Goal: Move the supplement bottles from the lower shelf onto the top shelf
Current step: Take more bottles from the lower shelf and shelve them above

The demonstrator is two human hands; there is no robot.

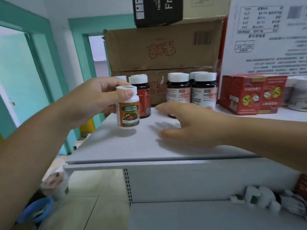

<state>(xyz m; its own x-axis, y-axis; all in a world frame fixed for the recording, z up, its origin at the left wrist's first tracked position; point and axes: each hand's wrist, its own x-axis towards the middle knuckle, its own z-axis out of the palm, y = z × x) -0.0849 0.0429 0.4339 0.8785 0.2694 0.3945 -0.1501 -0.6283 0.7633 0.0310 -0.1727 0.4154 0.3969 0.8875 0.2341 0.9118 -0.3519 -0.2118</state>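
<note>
My left hand (98, 95) grips a white multivitamin bottle (127, 112) with an orange and green label by its cap, holding it just above the white top shelf (116, 146). My right hand (187, 123) hovers flat over the shelf with straight fingers, holding nothing, in front of dark bottles with pink labels (204, 92). A dark bottle with a red label (142, 97) stands behind the held bottle, with another white cap (120, 78) behind my left fingers. Several white bottles (259, 196) lie blurred on the lower shelf at the bottom right.
Stacked cardboard boxes (162, 47) stand at the back of the top shelf. Red boxes (249, 95) and a white tub (297, 97) sit at the right, under a printed sheet (269, 35). Teal door frames (46, 63) are to the left.
</note>
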